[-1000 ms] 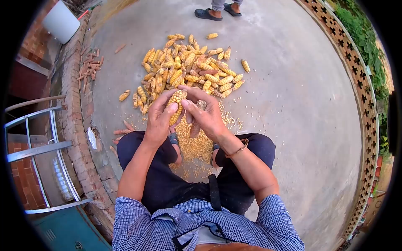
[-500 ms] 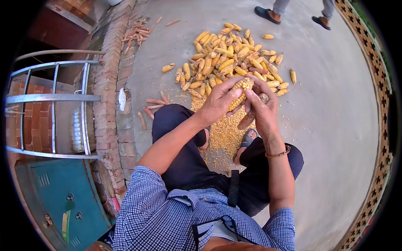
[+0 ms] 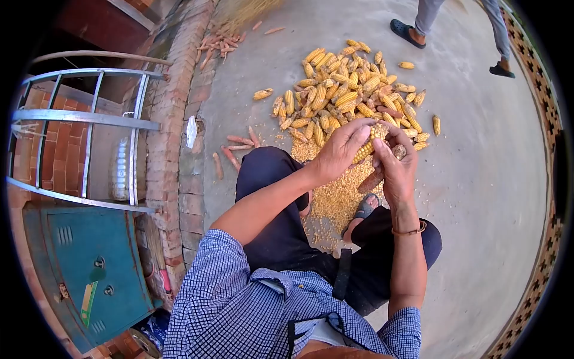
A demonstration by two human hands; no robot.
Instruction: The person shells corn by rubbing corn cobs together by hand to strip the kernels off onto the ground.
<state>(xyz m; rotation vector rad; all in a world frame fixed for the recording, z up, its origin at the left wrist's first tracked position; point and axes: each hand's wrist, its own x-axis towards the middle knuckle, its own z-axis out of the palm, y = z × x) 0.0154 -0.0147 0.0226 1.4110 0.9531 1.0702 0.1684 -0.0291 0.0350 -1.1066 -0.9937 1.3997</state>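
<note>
A partly shelled ear of corn is held between both hands, above my knees. My left hand is closed around its left side, the thumb pressing near the top end. My right hand grips the ear from the right and also holds a bare reddish corncob against the palm; the cob slants down to the left. Below, loose kernels lie spread on the ground between my feet. Just beyond the hands is a heap of yellow ears. Part of the held ear is hidden by fingers.
Bare cobs lie by my left knee, with more cobs near the brick edging. Another person's legs are at the upper right. Blurred straw bristles show at the top. A metal railing and teal cabinet stand left.
The view has shifted, moving the scene rightward and slightly down. My left hand has turned further over the ear. Straw bristles have appeared at the top, and the other person's legs have changed stance.
</note>
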